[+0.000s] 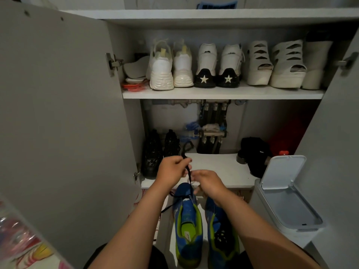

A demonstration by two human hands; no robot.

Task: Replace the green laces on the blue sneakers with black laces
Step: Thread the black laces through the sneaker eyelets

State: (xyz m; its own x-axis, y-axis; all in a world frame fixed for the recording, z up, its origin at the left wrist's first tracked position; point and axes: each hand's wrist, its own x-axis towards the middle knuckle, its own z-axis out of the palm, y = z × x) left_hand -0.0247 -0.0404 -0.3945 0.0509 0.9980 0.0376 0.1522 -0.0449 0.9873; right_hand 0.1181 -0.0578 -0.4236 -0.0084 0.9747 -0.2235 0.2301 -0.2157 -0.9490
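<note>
2 blue sneakers (188, 226), lime lining, side by side, toes fwd; black lace (189, 174) thru left one, taut upward.

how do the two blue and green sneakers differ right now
The left blue and green sneaker has black lace only at its toe, held by the left hand; the right blue and green sneaker has black lacing across its middle. The left sneaker's green inside shows openly; the right sneaker's is mostly covered. Both toes face the cupboard.

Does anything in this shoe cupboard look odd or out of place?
Yes: plumbing pipes and valves sit at the back of the cupboard's lower compartment, odd for shoe storage. The bin beside it has its lid open.
</note>
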